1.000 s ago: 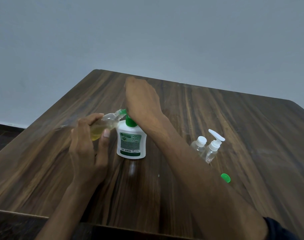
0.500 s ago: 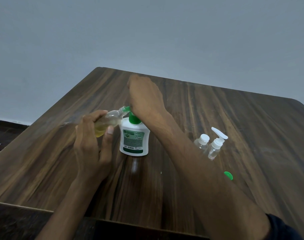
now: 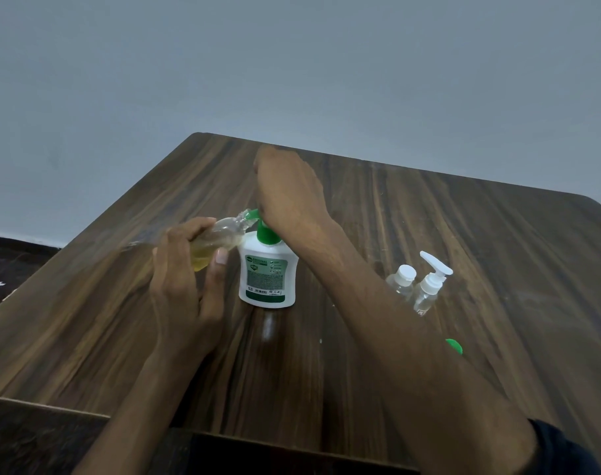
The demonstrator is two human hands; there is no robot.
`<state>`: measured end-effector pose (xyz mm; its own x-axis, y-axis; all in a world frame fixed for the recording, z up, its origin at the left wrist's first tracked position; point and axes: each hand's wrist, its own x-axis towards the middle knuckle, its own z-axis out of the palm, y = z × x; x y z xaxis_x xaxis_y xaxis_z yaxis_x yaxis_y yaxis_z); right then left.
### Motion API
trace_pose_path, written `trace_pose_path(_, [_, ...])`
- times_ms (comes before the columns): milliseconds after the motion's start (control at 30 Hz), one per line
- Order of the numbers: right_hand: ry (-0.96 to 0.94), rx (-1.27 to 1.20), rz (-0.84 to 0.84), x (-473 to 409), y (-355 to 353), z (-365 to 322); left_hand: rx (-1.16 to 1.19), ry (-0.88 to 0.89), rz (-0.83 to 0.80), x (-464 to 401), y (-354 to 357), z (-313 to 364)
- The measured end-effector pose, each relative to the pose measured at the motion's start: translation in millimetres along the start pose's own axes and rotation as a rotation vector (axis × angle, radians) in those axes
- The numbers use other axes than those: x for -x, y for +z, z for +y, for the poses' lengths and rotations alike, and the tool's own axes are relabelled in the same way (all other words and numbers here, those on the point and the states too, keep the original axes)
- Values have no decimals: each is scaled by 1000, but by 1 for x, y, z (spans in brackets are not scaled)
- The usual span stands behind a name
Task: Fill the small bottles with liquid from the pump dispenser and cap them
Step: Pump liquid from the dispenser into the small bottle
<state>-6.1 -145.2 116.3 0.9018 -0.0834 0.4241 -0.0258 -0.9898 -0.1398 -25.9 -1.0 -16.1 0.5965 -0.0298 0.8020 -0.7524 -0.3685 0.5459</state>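
A white pump dispenser (image 3: pixel 267 277) with a green pump head stands at the table's middle. My right hand (image 3: pixel 288 190) lies over the pump head and hides it; its fingers are out of sight. My left hand (image 3: pixel 185 282) grips a small clear bottle (image 3: pixel 220 240), tilted, with its open neck against the green nozzle. Yellow liquid fills its lower part. To the right stand a small clear bottle with a white cap (image 3: pixel 402 281) and another with a white pump top (image 3: pixel 431 286). A loose green cap (image 3: pixel 454 345) lies nearer me.
The dark wooden table (image 3: pixel 498 255) reaches a grey wall behind. Its near edge (image 3: pixel 45 404) runs along the bottom left, and dark floor (image 3: pixel 4 269) shows past the left side. My right forearm crosses in front of the two small bottles.
The hands, dispenser and tilted bottle keep almost the same pose; the view has shifted slightly and my right hand sits a little differently on the pump head.
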Motion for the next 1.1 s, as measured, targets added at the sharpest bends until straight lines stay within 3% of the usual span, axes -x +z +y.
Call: trace_pose_path(1100, [116, -78, -5, -2, 0, 4, 28, 15, 2, -1, -1, 0])
